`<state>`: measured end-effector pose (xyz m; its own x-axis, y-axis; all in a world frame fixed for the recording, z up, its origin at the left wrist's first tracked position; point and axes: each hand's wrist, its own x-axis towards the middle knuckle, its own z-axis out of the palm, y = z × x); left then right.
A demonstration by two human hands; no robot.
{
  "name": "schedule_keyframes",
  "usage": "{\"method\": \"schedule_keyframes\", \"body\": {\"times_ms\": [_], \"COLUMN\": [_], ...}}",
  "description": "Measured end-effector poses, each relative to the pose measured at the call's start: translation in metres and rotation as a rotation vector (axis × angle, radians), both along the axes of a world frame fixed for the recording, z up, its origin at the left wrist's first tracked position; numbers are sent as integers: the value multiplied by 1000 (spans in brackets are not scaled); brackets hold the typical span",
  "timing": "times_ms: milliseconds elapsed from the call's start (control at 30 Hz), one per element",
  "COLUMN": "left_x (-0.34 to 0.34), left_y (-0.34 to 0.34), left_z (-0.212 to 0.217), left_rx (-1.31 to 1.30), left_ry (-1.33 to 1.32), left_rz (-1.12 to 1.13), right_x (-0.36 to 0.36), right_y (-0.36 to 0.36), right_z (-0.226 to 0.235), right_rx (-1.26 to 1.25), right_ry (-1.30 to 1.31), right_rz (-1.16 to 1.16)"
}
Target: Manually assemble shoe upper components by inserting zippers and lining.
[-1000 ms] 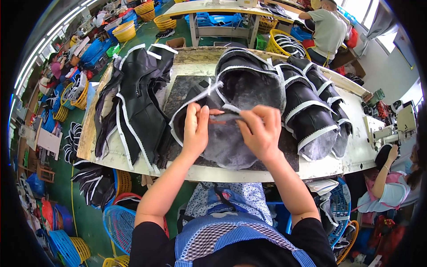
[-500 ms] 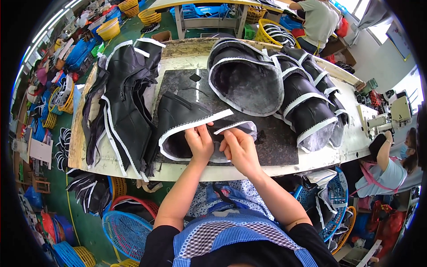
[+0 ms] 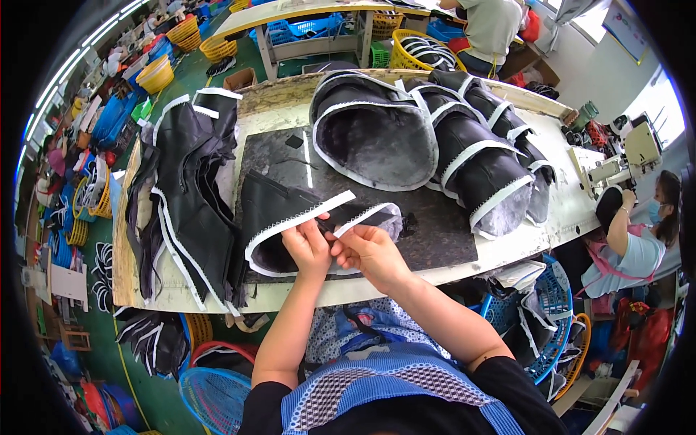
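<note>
Both my hands are at one black leather shoe upper [image 3: 270, 206] with zigzag-stitched white edging, lying over a dark slab [image 3: 438, 235]. My left hand [image 3: 307, 250] pinches its left edge near the end of the white strip. The fingers of my right hand [image 3: 372, 259] are closed on the other edge, close beside the left fingertips. Grey fuzzy lining shows inside the upper. Just beyond my hands rests a stack of curved uppers [image 3: 373, 141], opening toward me. More curved uppers [image 3: 484, 177] overlap to its right. Flat black uppers [image 3: 190, 192] are piled at the left.
The pale worktable [image 3: 319, 295] has a raised wooden rim at the back. Below it stand a blue basket [image 3: 217, 395] at left and another blue basket [image 3: 554, 341] at right. A co-worker [image 3: 631, 246] sits by a sewing machine [image 3: 623, 156] at right; another person [image 3: 493, 32] is behind.
My right hand has come closer to my left, bringing the two white-edged ends of the upper nearer each other. The whole view has shifted a little.
</note>
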<state>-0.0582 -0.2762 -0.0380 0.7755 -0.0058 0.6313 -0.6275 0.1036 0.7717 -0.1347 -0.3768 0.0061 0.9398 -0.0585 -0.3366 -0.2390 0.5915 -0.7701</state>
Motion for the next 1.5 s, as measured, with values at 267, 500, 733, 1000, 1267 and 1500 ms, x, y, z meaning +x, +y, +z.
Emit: {"method": "schedule_keyframes", "body": {"times_ms": [267,500,733,1000,1267,1500], "left_x": [-12,-35,-59,-63,-64,-55], "left_y": [34,99,91,78,75,67], "left_z": [73,96,65,59,52,69], "left_rx": [-2,348,97,175,139,281], "left_ry": [445,692,521,435,382,307], "left_rz": [-100,-340,-437,-395,-350,-148], "right_x": [-3,3,-1,-1,-6,-6], "right_y": [10,14,31,39,40,39], "right_z": [3,38,41,37,46,34], "right_rx": [657,651,233,173,170,-55], "right_ry": [64,-1,-44,-113,-106,-259], "right_rz": [-126,-39,-27,-121,-59,-141]}}
